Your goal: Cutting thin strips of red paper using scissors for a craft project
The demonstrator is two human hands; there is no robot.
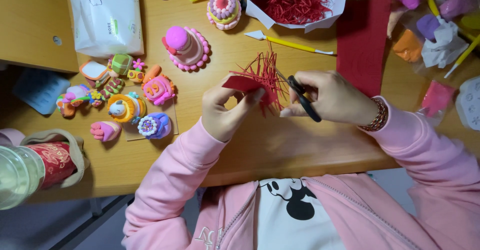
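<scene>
A piece of red paper (250, 82), flat and uncut at its left end, slit along its right and upper part into many thin strips that fan out like a fringe. It is held above the wooden table (280, 145), near the front edge, between the two hands. The left hand (225, 110) pinches the uncut end between thumb and fingers. The right hand (332, 97) is closed through the black handles of a pair of scissors (297, 92), whose blades point left into the fringe. Both arms wear pink sleeves; a beaded bracelet (378, 116) circles the right wrist. Behind the paper lie a yellow-handled modelling tool (292, 43), a white box of red paper shreds (295, 0) and a red felt sheet (362, 40). To the left stand small coloured clay figures (125, 100) and a white pack of wipes (105, 15).
</scene>
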